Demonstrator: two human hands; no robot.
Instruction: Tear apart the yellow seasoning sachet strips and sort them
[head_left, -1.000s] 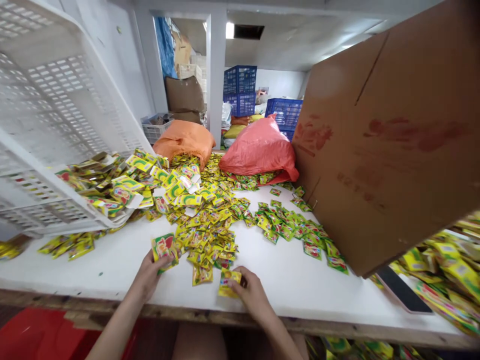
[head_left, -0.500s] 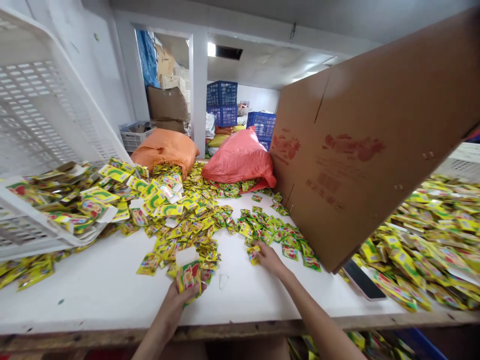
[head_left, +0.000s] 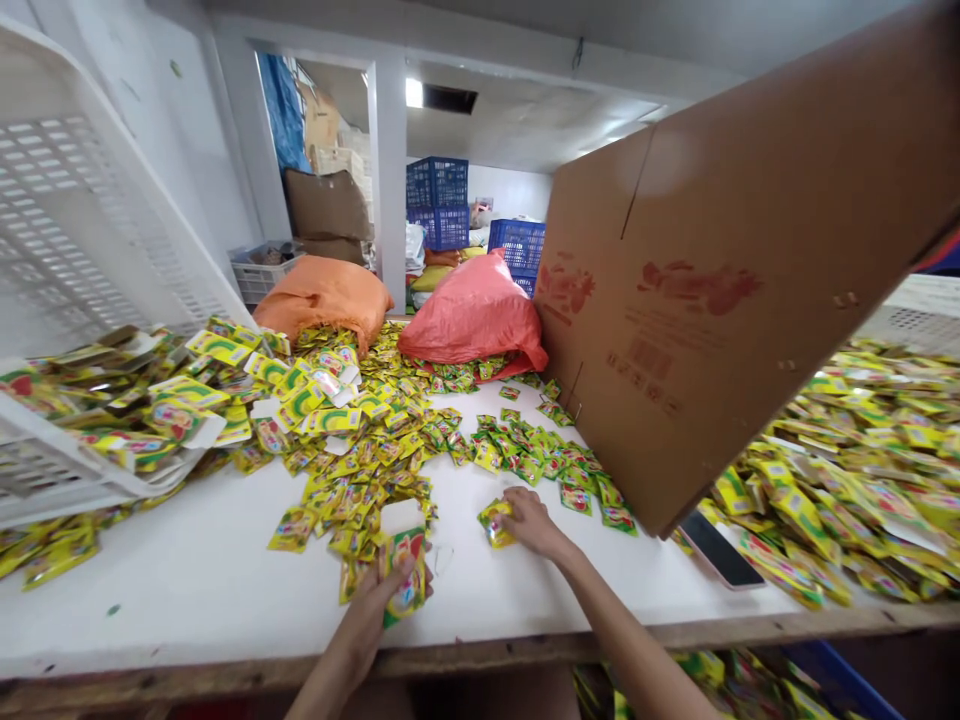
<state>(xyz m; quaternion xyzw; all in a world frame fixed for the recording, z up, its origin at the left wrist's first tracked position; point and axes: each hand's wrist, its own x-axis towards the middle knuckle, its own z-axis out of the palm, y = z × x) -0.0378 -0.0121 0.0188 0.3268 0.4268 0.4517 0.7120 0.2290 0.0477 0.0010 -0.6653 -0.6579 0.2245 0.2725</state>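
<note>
At a white table (head_left: 210,570) stood a tilted carton (head_left: 720,260) at 2 o'clock, a crate (head_left: 161,262) at 9 and a red sack (head_left: 472,310) at 12. A person's left hand (head_left: 373,602) gripped an open box (head_left: 405,570) at 7 o'clock, while the right hand (head_left: 534,524), at 5, pinched a yellow packet (head_left: 491,525) near 6 o'clock, apart from the box.
</note>
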